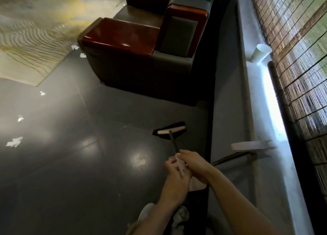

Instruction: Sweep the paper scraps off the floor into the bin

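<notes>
Gripping broom (pixel 171 131), seemingly; left hand (pixel 174 172), right hand (pixel 193 165).

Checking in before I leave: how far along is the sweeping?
Nothing looks swept up. The left hand and right hand hold the broom, head resting on the floor. At least five scraps lie scattered across the floor; no bin in view.

Dark floor (pixel 70 164) bears paper scraps (pixel 14 142), broom (pixel 170 129), rug (pixel 26 54).

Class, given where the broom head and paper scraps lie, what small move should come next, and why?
Probably swing the broom head left toward the paper scraps: left hand and right hand hold the handle, but scraps lie far left.
</notes>
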`<state>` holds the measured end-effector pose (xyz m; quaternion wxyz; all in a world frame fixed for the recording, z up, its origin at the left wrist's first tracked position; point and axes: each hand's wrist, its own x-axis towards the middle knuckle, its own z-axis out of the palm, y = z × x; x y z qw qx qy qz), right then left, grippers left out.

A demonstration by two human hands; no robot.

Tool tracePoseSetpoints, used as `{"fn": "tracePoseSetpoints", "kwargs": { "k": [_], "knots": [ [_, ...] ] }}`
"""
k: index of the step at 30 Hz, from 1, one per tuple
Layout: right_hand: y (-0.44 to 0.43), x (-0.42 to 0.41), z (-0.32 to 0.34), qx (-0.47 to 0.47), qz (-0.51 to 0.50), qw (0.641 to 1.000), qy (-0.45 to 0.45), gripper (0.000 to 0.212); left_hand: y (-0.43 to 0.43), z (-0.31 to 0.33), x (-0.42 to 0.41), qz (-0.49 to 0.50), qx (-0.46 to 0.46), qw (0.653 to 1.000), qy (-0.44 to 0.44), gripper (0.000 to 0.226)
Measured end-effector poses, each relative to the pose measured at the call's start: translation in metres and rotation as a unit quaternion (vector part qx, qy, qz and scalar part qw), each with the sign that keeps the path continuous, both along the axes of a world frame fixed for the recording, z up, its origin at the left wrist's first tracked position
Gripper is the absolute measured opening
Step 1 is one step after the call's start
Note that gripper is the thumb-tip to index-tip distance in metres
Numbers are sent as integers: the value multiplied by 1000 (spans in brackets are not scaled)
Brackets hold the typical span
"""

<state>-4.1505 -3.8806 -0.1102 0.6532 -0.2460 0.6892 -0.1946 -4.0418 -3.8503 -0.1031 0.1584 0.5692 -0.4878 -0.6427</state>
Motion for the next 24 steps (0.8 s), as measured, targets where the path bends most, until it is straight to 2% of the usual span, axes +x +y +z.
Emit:
{"fn": "tracePoseSetpoints", "kwargs": {
  "k": [2, 4, 6, 7, 9, 10, 12, 13, 15, 19, 22, 24],
  "knots": [
    [-8, -2, 5, 0, 2, 1000, 15, 57, 5, -5, 1, -52, -62, 997, -17, 56],
    [-16, -7, 14, -7, -42, 999, -9, 59, 6, -7, -1, -87, -127, 987, -49, 85],
    [-26, -13, 24, 3, -73, 997, -35, 59, 2, -6, -4, -127, -199, 964, -120, 91],
    [-31, -16, 29, 12, -77, 996, -38, 54, 1, -5, -3, -147, -234, 946, -166, 89],
    [-39, -20, 39, 32, -92, 994, -42, 28, -1, -2, 1, -153, -295, 907, -258, 89],
    [-44, -23, 41, 45, -115, 991, -44, 21, -1, -4, 2, -143, -321, 886, -302, 95],
    [-51, -29, 47, 69, -156, 984, -40, 12, -3, -6, 3, -128, -345, 866, -340, 111],
    [-55, -31, 53, 77, -172, 981, -42, 9, -1, -13, 2, -116, -355, 859, -350, 110],
    [-60, -34, 65, 84, -188, 976, -68, 8, 2, -13, -3, -125, -329, 867, -354, 97],
    [-68, -42, 78, 74, -187, 971, -131, 8, 0, -5, -26, -91, -243, 928, -269, 86],
    [-73, -47, 79, 59, -192, 970, -139, 9, 0, -8, -49, 5, -127, 983, -134, 91],
    [-76, -50, 80, 55, -194, 971, -130, 7, -2, -6, -69, 52, -76, 995, -28, 105]
  ]
}}
